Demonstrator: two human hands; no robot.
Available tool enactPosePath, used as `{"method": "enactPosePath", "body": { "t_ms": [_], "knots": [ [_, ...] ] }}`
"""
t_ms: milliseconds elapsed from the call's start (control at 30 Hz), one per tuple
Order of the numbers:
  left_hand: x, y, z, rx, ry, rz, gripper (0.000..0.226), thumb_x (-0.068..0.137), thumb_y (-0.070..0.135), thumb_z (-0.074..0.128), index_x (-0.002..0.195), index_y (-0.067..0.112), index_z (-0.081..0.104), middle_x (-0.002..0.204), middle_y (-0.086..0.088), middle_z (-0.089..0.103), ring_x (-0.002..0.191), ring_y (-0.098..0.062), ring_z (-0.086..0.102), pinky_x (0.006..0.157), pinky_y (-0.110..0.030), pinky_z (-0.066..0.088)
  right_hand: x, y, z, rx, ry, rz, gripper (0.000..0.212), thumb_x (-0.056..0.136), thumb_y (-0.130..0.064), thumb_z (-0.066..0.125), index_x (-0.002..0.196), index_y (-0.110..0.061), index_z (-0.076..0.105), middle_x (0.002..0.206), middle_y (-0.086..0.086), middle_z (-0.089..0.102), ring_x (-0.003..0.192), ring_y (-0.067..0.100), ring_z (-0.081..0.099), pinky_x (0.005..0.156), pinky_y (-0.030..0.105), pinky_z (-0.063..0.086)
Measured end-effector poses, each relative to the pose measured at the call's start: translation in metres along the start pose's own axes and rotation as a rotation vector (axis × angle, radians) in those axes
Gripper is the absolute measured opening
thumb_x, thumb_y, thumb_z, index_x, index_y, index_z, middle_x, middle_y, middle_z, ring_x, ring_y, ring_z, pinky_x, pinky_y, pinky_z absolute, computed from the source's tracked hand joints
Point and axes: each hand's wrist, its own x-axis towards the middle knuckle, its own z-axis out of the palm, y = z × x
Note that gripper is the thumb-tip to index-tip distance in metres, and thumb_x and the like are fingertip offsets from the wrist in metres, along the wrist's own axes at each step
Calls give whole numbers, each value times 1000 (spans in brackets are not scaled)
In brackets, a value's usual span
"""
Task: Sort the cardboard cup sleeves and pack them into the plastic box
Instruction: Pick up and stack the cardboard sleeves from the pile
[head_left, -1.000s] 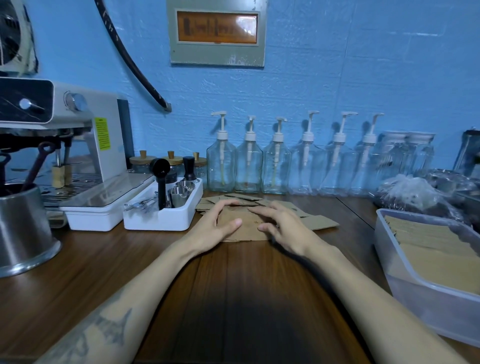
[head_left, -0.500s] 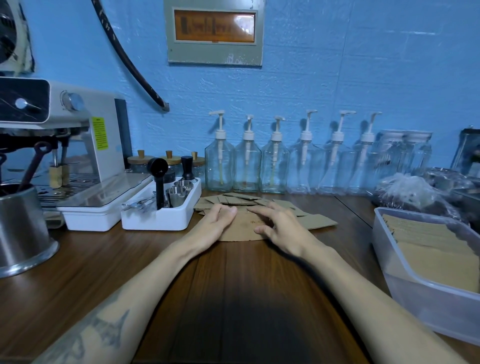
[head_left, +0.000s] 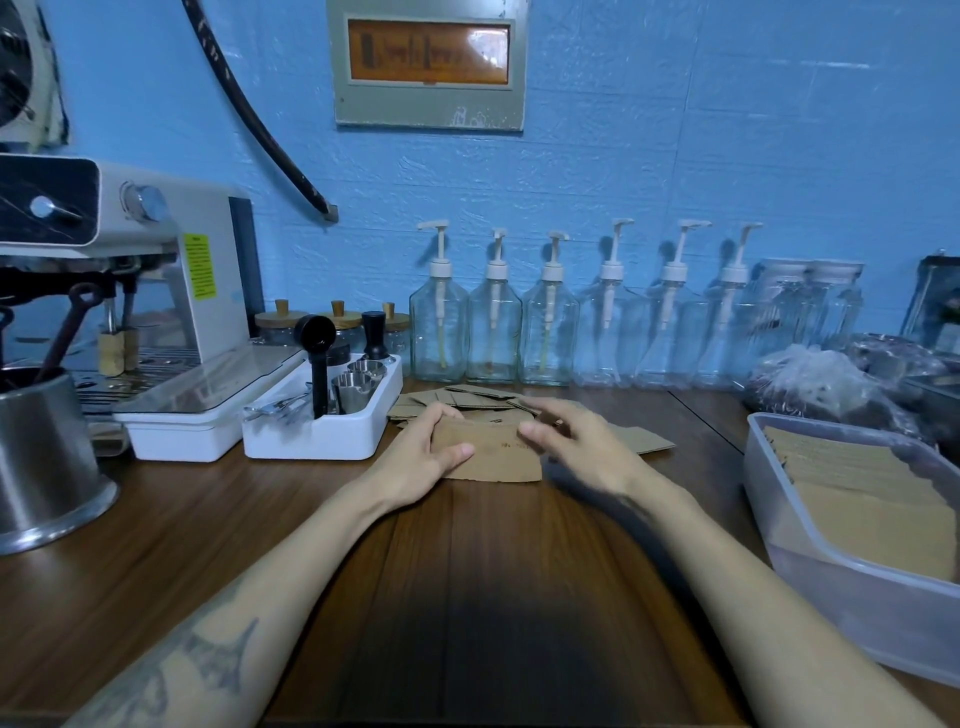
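Note:
A flat brown cardboard sleeve (head_left: 493, 457) lies on the wooden counter in front of a loose pile of sleeves (head_left: 467, 400). My left hand (head_left: 421, 457) grips the sleeve's left end, thumb on top and fingers curled over its far edge. My right hand (head_left: 576, 441) is blurred by motion at the sleeve's right end, its fingers spread over the top; whether it grips is unclear. The clear plastic box (head_left: 831, 571) stands at the right with stacked sleeves (head_left: 857, 493) inside.
A white tray of metal cups and a black scoop (head_left: 322, 431) sits just left of the pile. An espresso machine (head_left: 130, 312) and a steel pitcher (head_left: 47, 457) stand further left. Pump bottles (head_left: 545, 322) line the wall. A plastic bag (head_left: 821, 389) lies behind the box.
Both hands have drawn one sleeve out of the pile toward me. The left hand went from lying flat to gripping the sleeve's left end; the right hand shifted to the right.

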Motion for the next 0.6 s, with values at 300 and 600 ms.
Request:
{"method": "enactPosePath", "body": {
  "t_ms": [300, 600],
  "knots": [
    [-1, 2, -2, 76, 21, -29, 23, 95, 28, 63, 113, 22, 50, 112, 3, 63, 105, -13, 60, 89, -24, 47, 0, 44, -28, -358, 158, 440, 57, 94, -46, 59, 143, -21, 44, 142, 13, 38, 134, 34, 35, 110, 51, 32],
    [-1, 0, -2, 83, 18, -41, 21, 95, 30, 63, 111, 26, 50, 112, 3, 63, 105, -15, 61, 93, -32, 50, -2, 58, -34, -398, 84, 753, 97, 76, -76, 60, 148, -18, 31, 152, 18, 33, 139, 40, 29, 111, 50, 24]
  ]
}}
